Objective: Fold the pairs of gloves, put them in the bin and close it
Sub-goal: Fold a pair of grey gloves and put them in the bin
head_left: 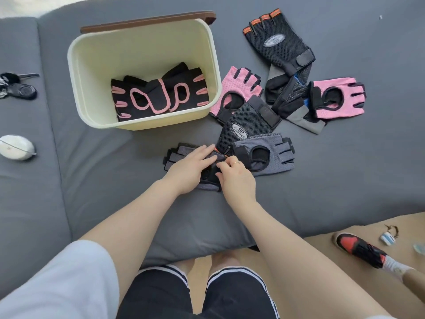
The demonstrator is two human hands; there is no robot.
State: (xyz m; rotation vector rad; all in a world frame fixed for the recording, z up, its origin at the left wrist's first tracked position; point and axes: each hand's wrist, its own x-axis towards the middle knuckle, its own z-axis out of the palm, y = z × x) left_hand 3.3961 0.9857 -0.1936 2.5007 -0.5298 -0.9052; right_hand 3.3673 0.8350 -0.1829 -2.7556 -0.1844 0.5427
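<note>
A cream bin [76, 72] stands open on the grey mattress, its brown lid [147, 20] lying behind it. Inside lies a black pair of gloves with pink trim [158, 95]. A grey fingerless glove [181, 153] lies in front of the bin under both my hands. My left hand [190, 169] presses flat on it with straight fingers. My right hand [236, 176] pinches the glove's black middle part. Its grey mate [269, 155] lies just to the right. Two pink gloves [239, 88] [338, 97], two black mesh gloves [276, 40] [248, 125] and a grey-black pair [292, 104] are scattered further right.
Keys with a fob [18, 86] and a white round pouch [16, 147] lie at the mattress's left side. On the tan floor at right are another person's red-black shoe [358, 248] and a small keychain [388, 236]. My knees touch the mattress's front edge.
</note>
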